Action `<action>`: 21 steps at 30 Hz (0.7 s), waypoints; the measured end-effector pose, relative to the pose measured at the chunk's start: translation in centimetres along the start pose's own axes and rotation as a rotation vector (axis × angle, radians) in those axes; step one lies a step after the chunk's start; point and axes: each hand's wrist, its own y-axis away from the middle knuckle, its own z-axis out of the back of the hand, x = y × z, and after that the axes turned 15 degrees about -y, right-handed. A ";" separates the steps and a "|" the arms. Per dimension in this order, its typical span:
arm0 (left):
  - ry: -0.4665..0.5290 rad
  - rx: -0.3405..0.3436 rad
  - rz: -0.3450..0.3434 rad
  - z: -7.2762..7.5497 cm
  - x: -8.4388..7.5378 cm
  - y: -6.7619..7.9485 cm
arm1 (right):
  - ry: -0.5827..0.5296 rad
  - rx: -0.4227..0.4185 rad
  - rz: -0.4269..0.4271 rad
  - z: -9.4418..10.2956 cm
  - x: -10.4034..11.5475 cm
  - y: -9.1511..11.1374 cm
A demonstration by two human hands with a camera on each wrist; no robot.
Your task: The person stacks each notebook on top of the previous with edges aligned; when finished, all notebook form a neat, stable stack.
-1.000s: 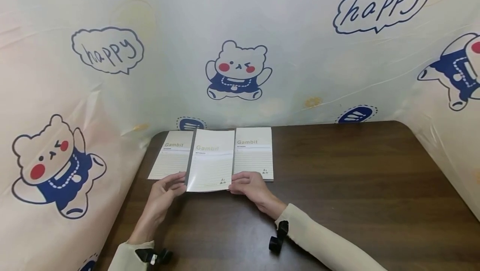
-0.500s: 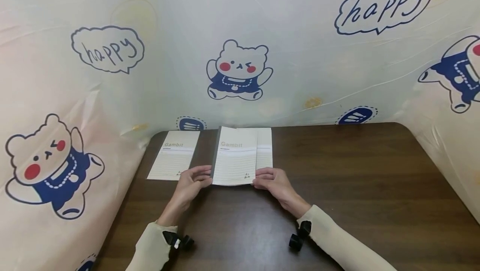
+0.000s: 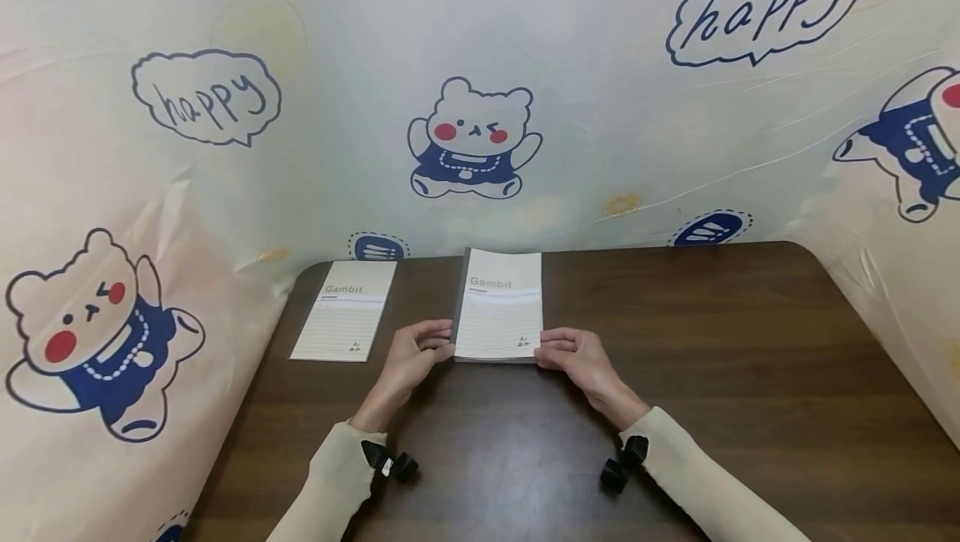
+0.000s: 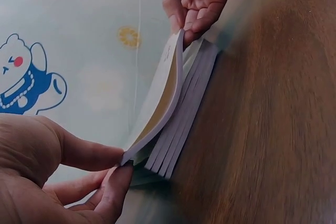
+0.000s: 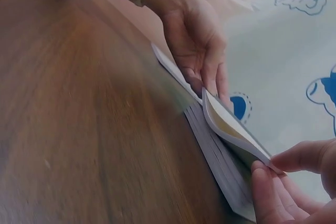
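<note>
A white notebook with "Gambit" on its cover and a dark spine hangs just over a stack of several notebooks. My left hand pinches its left near corner between thumb and fingers. The right near corner is pinched by my right hand. In the left wrist view the notebook's near edge sags in a curve between both hands. A gap shows under its raised corners, with the stack below. From the head view the notebook covers nearly all of the stack.
Another Gambit notebook lies at the left of the brown wooden table, apart from the stack. Behind the table hangs a pale curtain printed with bears. Black wrist cameras are strapped at both sleeves.
Both hands have carried the notebook to the right, from between the left notebook and the stack to directly over the stack. The left notebook is now fully uncovered and stays where it was.
</note>
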 end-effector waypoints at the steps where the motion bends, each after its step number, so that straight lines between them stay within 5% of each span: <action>1: -0.002 -0.001 0.000 -0.2 0.0 -0.1 | 0.004 -0.006 0.000 0.2 0.1 0.0; 21: -0.077 -0.023 -0.014 -1.1 -0.2 -0.5 | 0.316 -0.050 0.174 1.4 -1.0 -0.8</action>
